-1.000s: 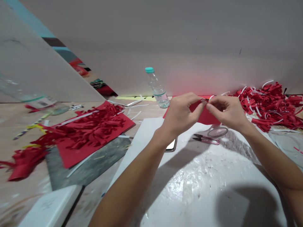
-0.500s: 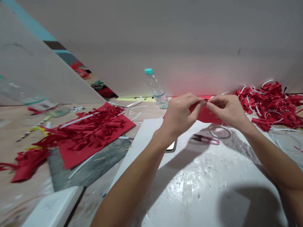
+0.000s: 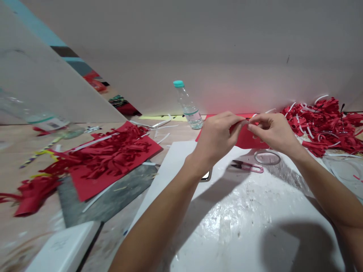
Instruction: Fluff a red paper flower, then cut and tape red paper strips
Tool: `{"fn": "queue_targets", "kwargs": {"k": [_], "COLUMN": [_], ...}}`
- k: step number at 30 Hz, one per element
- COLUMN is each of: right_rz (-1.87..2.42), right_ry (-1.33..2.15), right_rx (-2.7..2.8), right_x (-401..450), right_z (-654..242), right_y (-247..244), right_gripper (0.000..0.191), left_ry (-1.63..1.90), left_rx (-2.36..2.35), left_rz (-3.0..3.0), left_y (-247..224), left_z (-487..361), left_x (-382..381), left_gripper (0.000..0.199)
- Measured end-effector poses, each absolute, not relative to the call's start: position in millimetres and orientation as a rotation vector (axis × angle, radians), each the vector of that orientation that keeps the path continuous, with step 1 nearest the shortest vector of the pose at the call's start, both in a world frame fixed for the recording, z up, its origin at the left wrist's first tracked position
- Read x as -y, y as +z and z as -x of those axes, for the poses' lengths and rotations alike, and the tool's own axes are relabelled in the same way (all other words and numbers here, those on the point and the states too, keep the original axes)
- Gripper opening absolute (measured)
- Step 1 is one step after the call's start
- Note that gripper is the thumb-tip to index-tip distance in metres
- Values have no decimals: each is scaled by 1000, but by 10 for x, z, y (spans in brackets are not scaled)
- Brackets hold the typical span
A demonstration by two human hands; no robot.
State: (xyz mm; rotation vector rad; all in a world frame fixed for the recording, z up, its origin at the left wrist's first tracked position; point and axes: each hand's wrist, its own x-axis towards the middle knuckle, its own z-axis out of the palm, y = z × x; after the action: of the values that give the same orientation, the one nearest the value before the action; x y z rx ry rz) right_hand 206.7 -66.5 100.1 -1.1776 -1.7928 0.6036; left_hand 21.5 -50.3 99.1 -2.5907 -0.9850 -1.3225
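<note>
My left hand (image 3: 217, 138) is closed in a pinch, its fingertips meeting over the far part of a white board (image 3: 224, 230). Close beside it my right hand (image 3: 273, 130) pinches too, the two sets of fingertips nearly touching. Whatever lies between them is too small to make out. Behind and below the fingers is a red sheet (image 3: 252, 142). A thin silvery ring (image 3: 268, 163) shows just under my right hand. Pink-handled thread snips (image 3: 249, 166) lie on the board, and a phone (image 3: 208, 175) is partly hidden by my left wrist.
A water bottle (image 3: 191, 109) with a teal cap leans at the back. Red fringed pieces (image 3: 107, 151) lie on a red sheet to the left, over a grey slab (image 3: 113, 204). More red tassels (image 3: 323, 121) are heaped at right. A white box (image 3: 62, 249) sits front left.
The silvery ring has shifted slightly right. Both hands keep nearly the same pose, with their fingertips still pinched close together.
</note>
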Motion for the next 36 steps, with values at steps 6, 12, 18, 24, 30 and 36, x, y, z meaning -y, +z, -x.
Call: {"fn": "queue_targets", "kwargs": {"k": [6,12,18,24,30,36], "right_rz": [1226,1266,1069,967,1003,1052], "right_ry": [613,607,736,826,804,713], "right_rx": [1816,1790,1833,1821,1809,1851], "right_x": [656,605,616,627,629,628], "right_z": [-2088,-2132,-2122,-2095,-2100,-2093], "right_y": [1001,995,988,982,990,985], "right_gripper": [25,27,24,30,32,26], "left_ry": [-1350,-1417,-1496,-1460,-1449,-1426], "left_rx": [985,1127,1197,1222,1148,1092], "left_rz": [2631,2573,2698,2802,2827,2785], "left_y": [994,1086,1120,1064,1067,1082], "left_z": [-216,-173,-146,-153,-159,-162], "left_x": [503,563,522,470,482,503], "left_gripper": [22,21,21,23,16,16]}}
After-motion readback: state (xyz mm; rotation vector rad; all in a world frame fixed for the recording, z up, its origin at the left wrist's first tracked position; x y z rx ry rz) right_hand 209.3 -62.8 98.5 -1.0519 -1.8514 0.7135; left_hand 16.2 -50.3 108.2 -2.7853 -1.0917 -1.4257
